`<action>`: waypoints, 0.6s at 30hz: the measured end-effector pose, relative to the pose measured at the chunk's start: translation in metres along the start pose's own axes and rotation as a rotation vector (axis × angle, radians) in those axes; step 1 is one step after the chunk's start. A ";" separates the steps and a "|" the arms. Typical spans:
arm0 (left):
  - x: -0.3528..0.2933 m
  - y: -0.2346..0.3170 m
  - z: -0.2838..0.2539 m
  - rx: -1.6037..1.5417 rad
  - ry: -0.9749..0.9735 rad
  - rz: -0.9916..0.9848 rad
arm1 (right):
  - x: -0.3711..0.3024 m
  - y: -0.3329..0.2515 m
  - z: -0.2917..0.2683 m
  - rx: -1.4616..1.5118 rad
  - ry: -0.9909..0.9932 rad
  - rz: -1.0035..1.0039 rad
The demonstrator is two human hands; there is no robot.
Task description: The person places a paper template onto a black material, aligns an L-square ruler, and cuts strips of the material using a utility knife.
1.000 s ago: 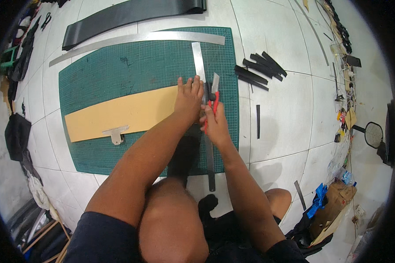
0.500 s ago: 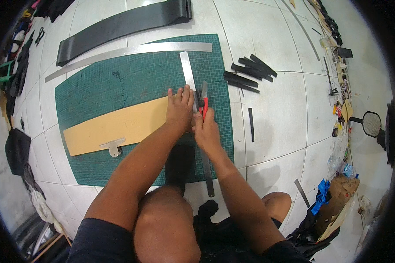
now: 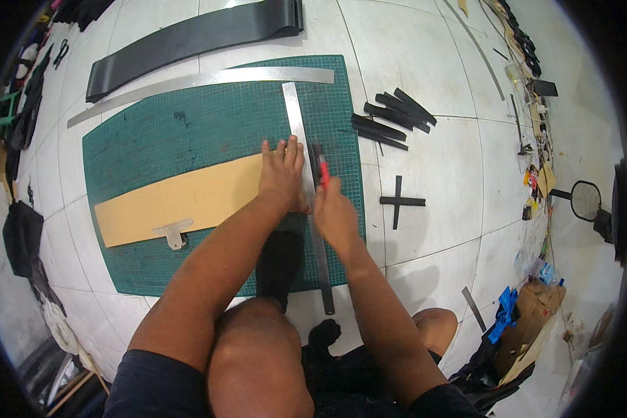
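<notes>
My left hand (image 3: pixel 280 175) lies flat, fingers spread, on the right end of a tan board (image 3: pixel 202 191) and against a steel ruler (image 3: pixel 295 111). The ruler runs near to far over a green cutting mat (image 3: pixel 223 122). In my right hand (image 3: pixel 336 217) is a red-handled utility knife (image 3: pixel 324 173), just right of the ruler. Its blade end meets a narrow black strip (image 3: pixel 313 164) along the ruler's edge; exact contact cannot be made out. A metal bulldog clip (image 3: pixel 174 233) grips the board's near edge.
Right of the mat, several black strips (image 3: pixel 397 111) lie in a pile, and two more form a cross (image 3: pixel 398 201). A long metal ruler (image 3: pixel 202 80) spans the mat's far edge, with folded black sheet material (image 3: pixel 195 45) beyond. Clutter and a cardboard box (image 3: pixel 533 313) line the right side.
A second black strip now lies across the single one on the floor. My right hand has lowered the knife to the ruler's edge. The left hand keeps its place on the board.
</notes>
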State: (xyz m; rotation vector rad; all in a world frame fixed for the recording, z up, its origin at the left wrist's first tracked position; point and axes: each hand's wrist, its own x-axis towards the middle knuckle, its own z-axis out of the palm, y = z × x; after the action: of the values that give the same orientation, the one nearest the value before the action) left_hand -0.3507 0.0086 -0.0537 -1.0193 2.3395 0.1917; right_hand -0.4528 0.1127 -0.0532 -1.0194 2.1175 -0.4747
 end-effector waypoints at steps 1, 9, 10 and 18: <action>0.002 -0.001 0.004 0.013 0.010 -0.010 | 0.001 -0.009 0.004 -0.111 -0.105 -0.081; 0.011 0.001 0.027 0.003 0.189 0.030 | 0.025 -0.025 0.006 -0.132 -0.110 0.014; 0.012 0.000 0.030 0.008 0.208 0.021 | 0.026 -0.026 0.007 -0.153 -0.128 0.010; 0.009 0.004 0.012 -0.006 0.085 0.042 | 0.046 -0.033 -0.021 -0.239 -0.197 -0.021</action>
State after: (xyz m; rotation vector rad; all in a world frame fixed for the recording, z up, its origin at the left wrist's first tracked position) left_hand -0.3529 0.0097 -0.0686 -0.9997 2.4394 0.1750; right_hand -0.4708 0.0568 -0.0408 -1.1718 2.0198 -0.1255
